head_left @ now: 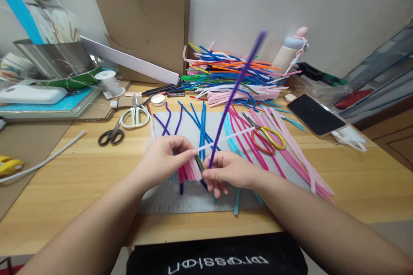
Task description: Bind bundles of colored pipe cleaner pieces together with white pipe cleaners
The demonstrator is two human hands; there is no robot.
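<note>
My left hand [172, 157] is closed on a small row of pink pipe cleaners [190, 169], graded from deep to pale pink, their ends pointing down. A pale, whitish pipe cleaner [232, 136] runs out to the right from beside its thumb. A short green piece [199, 163] shows between the hands. My right hand [226, 172] pinches the lower end of a long purple pipe cleaner [237, 94], which stands up at a slant. Beneath both hands lies a grey cutting mat [161, 204] with loose blue pipe cleaners [202, 126] and magenta pipe cleaners [258, 154] on it.
A heap of coloured pipe cleaners [232, 77] lies at the back by the cardboard [145, 30]. Red-and-yellow scissors [266, 137] rest on the mat; white scissors [134, 114] and black scissors [112, 134] lie left. A phone [316, 114] sits right, near a bottle [287, 53].
</note>
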